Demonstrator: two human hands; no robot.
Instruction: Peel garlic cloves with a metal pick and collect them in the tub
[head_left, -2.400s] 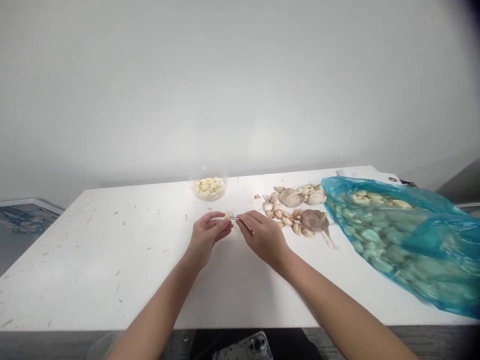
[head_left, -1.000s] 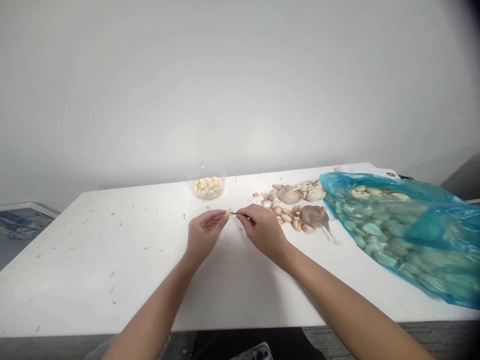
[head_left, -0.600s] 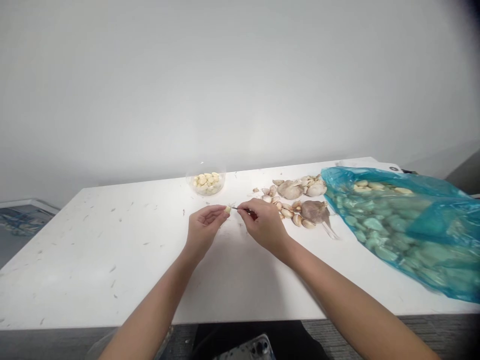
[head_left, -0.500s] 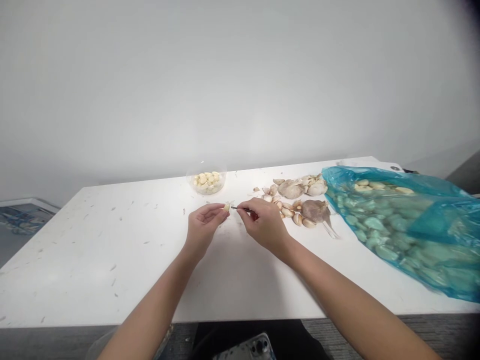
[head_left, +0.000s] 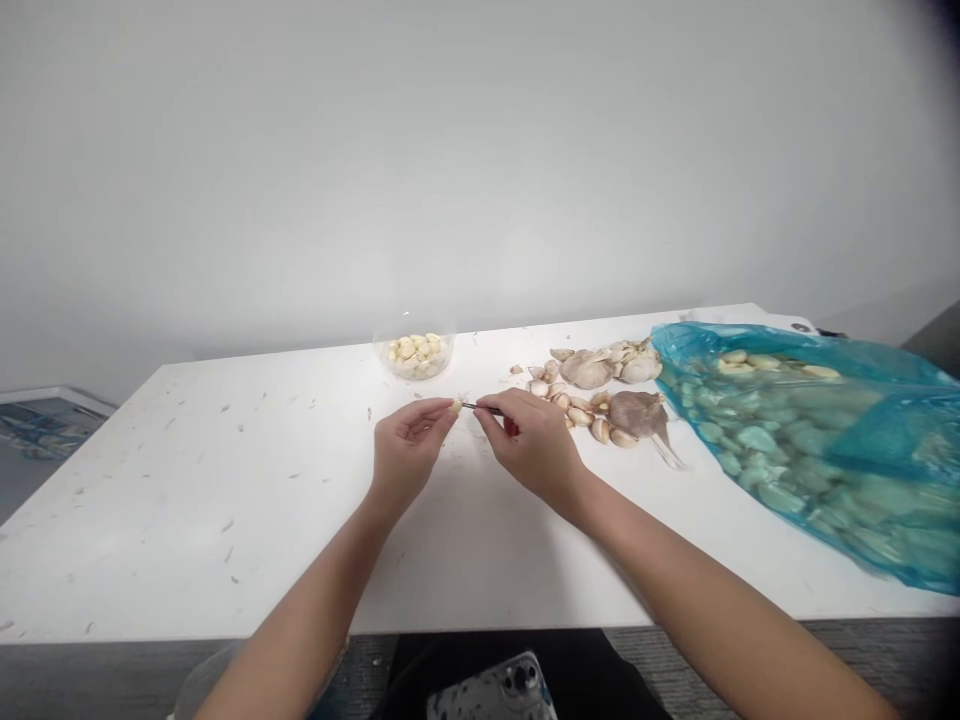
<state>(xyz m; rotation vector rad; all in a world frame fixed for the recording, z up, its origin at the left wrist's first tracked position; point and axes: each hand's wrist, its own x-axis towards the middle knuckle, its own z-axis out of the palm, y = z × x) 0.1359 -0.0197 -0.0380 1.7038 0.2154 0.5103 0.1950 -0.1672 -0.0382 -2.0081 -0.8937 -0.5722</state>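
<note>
**Garlic cloves on a white table (head_left: 225, 520), some peeled, many still in skins**
Left to right, we record: our left hand (head_left: 409, 450), half curled, pinching a clove (head_left: 455, 406) at the fingertips just below a clear bowl (head_left: 448, 350) of peeled cloves (head_left: 416, 352); our right hand (head_left: 532, 450), closed on a thin dark pick (head_left: 480, 408), its tip at that clove; right of the bowl, unpeeled cloves (head_left: 577, 412), papery garlic bulbs (head_left: 637, 415), and a blue plastic bag (head_left: 795, 450) of further cloves.
</note>
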